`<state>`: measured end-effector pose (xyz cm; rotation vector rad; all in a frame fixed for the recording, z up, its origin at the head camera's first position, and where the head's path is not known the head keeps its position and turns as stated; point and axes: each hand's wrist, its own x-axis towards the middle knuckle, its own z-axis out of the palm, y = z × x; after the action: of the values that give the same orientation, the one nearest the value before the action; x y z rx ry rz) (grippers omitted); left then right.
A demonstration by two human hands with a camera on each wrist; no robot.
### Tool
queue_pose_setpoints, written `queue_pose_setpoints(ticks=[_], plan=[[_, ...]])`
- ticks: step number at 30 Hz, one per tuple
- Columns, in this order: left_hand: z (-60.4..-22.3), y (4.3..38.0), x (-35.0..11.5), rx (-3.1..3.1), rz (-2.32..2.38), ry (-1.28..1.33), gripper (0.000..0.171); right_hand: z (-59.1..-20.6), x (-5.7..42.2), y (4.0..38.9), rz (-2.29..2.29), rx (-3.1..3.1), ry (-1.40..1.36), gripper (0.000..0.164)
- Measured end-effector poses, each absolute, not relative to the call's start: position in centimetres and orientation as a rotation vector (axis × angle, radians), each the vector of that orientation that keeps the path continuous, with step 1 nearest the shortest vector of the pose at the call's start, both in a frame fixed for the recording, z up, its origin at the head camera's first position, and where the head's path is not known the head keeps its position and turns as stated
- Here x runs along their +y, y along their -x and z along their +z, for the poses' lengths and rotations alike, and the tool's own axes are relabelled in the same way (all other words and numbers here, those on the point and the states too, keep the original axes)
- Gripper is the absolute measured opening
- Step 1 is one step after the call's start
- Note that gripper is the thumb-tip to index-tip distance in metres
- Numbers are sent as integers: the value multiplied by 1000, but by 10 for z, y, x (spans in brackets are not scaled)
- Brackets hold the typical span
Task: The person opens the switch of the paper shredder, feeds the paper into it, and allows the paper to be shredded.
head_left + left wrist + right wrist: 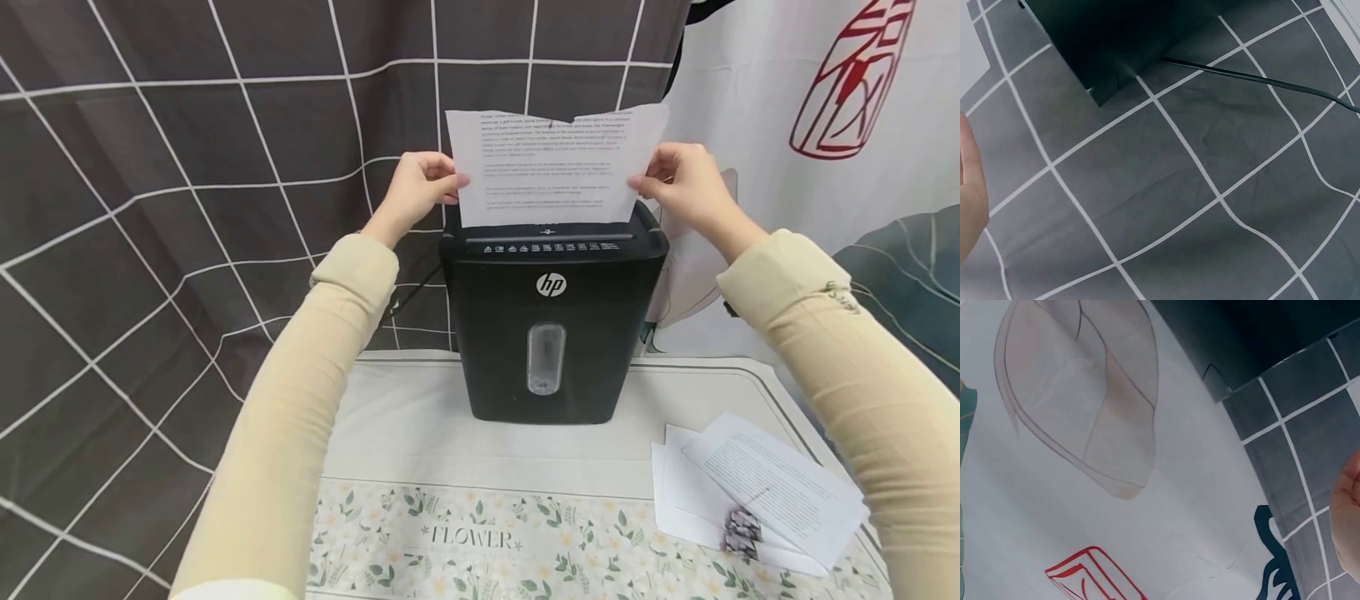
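Observation:
A printed sheet of paper point(547, 171) with a notched upper edge stands upright over the top of a black HP paper shredder point(502, 333). My left hand point(416, 190) pinches its left edge between thumb and fingers. At the opposite edge, my right hand point(688, 183) pinches the sheet in the same way. The lower edge of the paper is at the shredder's top slot; whether it has entered cannot be told. Each wrist view catches only part of a hand at the frame's side, the left hand point(971, 187) and the right hand point(1346, 519).
Several loose sheets point(780, 483) lie overlapped at the right of the white table point(397, 417). A floral mat point(480, 550) covers its front. Behind hangs a dark checked curtain point(285, 125). A black cord point(1260, 78) runs from the shredder's side.

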<state>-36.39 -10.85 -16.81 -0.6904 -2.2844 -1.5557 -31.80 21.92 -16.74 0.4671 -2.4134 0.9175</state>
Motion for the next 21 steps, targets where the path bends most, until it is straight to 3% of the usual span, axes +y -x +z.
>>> queue_pose_setpoints(ticks=[21], plan=[[-185, 386, -95, -2271, -1490, 487, 13, -182, 220, 343, 989, -2370, -483, 17]])
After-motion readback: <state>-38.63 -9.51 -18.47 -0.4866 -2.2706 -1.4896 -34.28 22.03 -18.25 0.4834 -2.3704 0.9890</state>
